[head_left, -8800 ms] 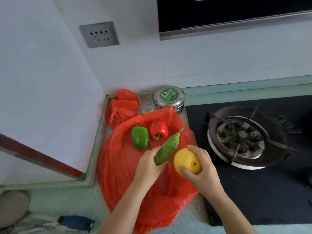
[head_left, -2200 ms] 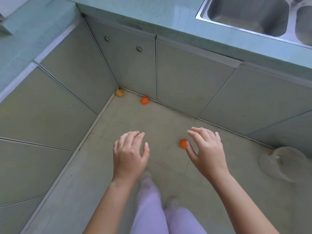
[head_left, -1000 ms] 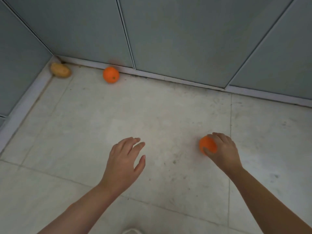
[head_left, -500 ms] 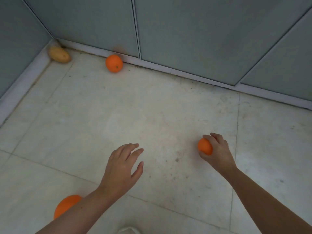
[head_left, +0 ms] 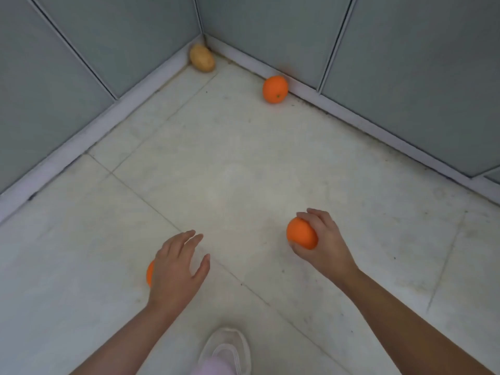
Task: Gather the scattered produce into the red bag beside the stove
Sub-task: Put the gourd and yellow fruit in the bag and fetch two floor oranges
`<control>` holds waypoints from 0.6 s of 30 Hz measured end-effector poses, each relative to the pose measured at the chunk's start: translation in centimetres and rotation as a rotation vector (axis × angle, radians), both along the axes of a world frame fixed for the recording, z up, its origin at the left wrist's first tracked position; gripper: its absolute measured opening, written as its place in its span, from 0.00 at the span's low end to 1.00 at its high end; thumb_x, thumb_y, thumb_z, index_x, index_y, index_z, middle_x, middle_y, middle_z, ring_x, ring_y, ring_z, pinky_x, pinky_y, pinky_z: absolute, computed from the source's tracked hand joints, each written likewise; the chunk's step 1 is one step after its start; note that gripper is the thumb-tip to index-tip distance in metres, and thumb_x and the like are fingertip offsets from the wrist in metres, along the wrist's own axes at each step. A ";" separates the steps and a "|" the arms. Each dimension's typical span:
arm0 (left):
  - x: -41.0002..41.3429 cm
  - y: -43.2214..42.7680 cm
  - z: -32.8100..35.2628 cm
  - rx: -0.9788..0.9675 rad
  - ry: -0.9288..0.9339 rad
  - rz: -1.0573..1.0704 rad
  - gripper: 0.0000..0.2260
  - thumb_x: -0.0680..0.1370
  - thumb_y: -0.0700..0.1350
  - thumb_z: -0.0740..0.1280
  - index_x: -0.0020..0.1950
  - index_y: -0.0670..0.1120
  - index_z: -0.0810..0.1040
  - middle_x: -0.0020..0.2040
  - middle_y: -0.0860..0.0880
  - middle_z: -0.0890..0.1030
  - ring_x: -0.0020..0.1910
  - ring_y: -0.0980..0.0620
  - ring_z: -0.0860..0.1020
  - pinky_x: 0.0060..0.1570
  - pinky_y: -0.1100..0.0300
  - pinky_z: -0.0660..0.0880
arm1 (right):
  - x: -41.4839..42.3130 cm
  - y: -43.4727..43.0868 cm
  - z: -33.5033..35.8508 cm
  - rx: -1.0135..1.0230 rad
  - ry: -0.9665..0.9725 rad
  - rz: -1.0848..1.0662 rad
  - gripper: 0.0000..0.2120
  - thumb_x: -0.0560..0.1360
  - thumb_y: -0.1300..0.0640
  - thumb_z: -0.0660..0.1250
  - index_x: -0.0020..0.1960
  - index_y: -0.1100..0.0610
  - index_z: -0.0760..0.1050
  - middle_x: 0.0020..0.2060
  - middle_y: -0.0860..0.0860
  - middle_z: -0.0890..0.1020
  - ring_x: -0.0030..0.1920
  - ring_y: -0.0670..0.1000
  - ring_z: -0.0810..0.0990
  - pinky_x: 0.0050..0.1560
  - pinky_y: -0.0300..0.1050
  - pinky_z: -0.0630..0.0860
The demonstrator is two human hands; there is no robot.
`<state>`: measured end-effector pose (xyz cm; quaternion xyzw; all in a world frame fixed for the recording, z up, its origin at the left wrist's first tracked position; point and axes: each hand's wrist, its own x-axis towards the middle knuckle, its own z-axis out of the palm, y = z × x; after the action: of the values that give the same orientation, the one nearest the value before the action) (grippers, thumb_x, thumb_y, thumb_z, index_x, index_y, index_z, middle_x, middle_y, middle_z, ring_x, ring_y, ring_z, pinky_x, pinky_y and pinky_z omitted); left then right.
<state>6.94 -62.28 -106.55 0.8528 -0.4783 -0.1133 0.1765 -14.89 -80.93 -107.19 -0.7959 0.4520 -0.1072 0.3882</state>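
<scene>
**PRODUCE ON KITCHEN FLOOR: 4 PIECES, 2 HANDS**

- Right hand (head_left: pixel 322 239): grasping orange 1 (head_left: pixel 301 233), fingers curled over the top, thumb underneath. Lifted or resting on the floor (head_left: pixel 243 163): cannot tell.
- Left hand (head_left: pixel 176 269): released, palm down, fingers straight and spread, holding nothing.
- Orange 2 (head_left: pixel 149 273): on the floor, mostly hidden under the outer edge of the left hand, only a sliver showing. Touching the hand or not: cannot tell.
- Orange 3 (head_left: pixel 275 89): far ahead of the right hand and a little to its left, against the pale plinth (head_left: pixel 378 125) under the grey cabinet doors (head_left: pixel 405 63).
- Potato (head_left: pixel 202 58): far ahead of the left hand, tucked into the corner where 2 plinths meet, left of orange 3, well apart from both hands.
- Shoe (head_left: pixel 227 350): pale, behind and between the 2 hands, at the lower edge of the view.
</scene>
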 end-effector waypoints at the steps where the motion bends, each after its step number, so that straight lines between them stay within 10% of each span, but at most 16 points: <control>1: 0.5 0.9 -0.1 0.019 0.002 0.042 0.21 0.71 0.54 0.59 0.55 0.42 0.79 0.55 0.43 0.79 0.54 0.44 0.75 0.53 0.53 0.69 | 0.8 0.5 0.1 0.010 -0.012 0.030 0.28 0.65 0.57 0.75 0.62 0.54 0.72 0.63 0.54 0.69 0.62 0.55 0.69 0.59 0.43 0.66; 12: 2.1 6.2 -2.3 0.117 0.166 0.386 0.31 0.66 0.60 0.60 0.62 0.42 0.75 0.60 0.40 0.76 0.58 0.39 0.72 0.58 0.45 0.69 | 5.4 4.5 -0.5 0.094 -0.056 0.210 0.28 0.65 0.55 0.75 0.63 0.52 0.71 0.64 0.52 0.68 0.62 0.52 0.69 0.59 0.40 0.65; 18: 1.7 6.1 -2.9 0.144 0.277 0.450 0.30 0.69 0.47 0.74 0.69 0.46 0.67 0.66 0.43 0.68 0.63 0.42 0.67 0.59 0.48 0.69 | 4.7 4.9 -0.7 0.151 -0.055 0.170 0.28 0.66 0.54 0.74 0.64 0.49 0.69 0.64 0.48 0.66 0.62 0.49 0.67 0.58 0.40 0.68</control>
<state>8.65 -56.17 -109.43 0.9243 -0.2390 -0.2205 0.1997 -10.23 -76.05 -107.92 -0.7968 0.3786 -0.0614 0.4670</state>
